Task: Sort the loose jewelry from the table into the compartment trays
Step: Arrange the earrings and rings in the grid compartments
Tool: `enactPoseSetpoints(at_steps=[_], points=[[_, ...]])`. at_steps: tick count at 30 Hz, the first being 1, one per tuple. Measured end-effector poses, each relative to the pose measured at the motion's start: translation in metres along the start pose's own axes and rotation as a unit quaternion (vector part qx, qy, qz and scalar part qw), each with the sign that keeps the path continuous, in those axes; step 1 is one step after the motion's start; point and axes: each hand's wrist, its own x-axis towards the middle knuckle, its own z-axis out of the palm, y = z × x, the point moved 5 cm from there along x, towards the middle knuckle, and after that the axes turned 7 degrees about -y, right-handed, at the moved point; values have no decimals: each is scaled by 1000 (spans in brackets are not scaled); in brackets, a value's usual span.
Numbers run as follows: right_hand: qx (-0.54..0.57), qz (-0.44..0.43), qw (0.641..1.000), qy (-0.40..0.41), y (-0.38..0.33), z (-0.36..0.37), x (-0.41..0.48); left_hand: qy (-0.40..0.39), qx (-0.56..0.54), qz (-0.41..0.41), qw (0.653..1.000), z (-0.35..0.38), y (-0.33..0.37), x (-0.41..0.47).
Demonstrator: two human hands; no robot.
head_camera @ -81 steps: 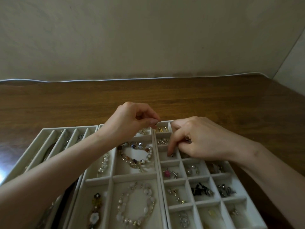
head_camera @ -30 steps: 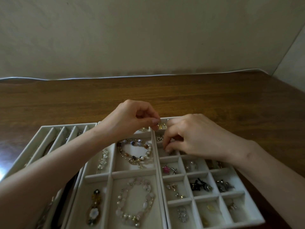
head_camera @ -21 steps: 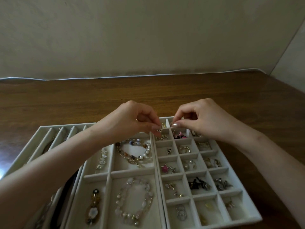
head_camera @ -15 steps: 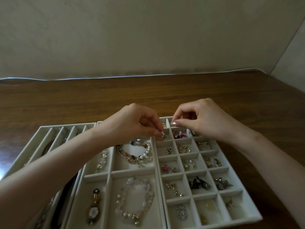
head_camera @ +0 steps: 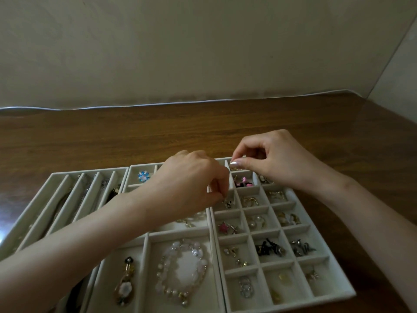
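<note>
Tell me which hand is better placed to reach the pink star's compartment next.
Left, most likely. The left hand hovers over the grid tray, left column, just beyond the pink star. The right hand is at the far row, farther away.

A dark brown, wood-grain bench stretches across my view from left to right, its polished top catching dull reflections. A thin pale strip runs along its far edge, just where it meets the wall. That back wall is plain, cream-coloured and bare, mottled with faint smudges and a darker, stained band low down near the bench. At the far right a second, paler side wall angles in to form a corner. The light is dim, flat and yellowish, with soft shadows. A small bright glare shows on the bench top at my extreme left.
</note>
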Motion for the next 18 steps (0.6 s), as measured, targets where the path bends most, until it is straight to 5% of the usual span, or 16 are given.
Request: enactPoseSetpoints(at_steps=[18], points=[[-46,48,993,-97,-4,-8,-7,-61,0,-54,997,-6,-8,7]])
